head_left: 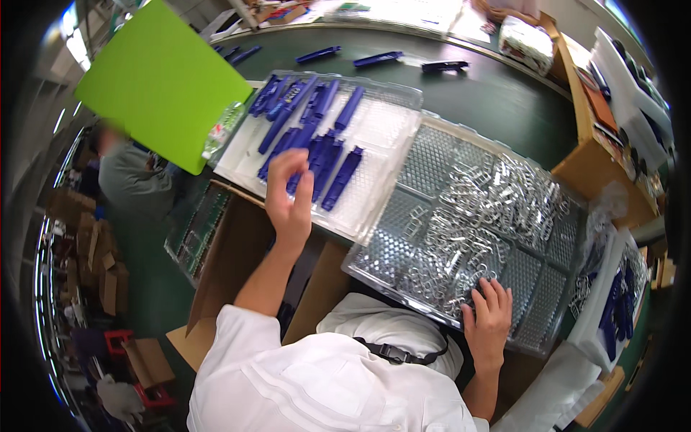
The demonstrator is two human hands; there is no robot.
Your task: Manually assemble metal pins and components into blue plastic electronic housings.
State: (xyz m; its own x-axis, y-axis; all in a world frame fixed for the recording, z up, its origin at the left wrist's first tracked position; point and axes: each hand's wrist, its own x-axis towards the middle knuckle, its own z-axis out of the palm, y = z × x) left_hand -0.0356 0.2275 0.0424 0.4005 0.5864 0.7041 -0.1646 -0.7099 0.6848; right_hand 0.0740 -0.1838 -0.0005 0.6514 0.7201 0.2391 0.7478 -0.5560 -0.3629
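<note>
My left hand [290,205] is raised over the white tray [378,147], its fingers bent and a gap between thumb and forefinger. I see nothing held in it. Just beyond lie several long dark-blue plastic casings [342,178], some side by side and some overlapping. On the right, my right hand [491,317] rests at the near side of a clear compartment tray [425,162]. Its fingers are spread, with the tips at a heap of small shiny metal clips [475,209]. Whether a clip sits under the fingertips is hidden.
More blue casings [378,59] lie spaced along the green surface [504,97] behind the trays. A bright green panel [162,86] and a plastic bottle [224,129] stand left. Cardboard boxes [229,248] sit below. A white box [612,309] holds blue parts at right; another person [133,176] is left.
</note>
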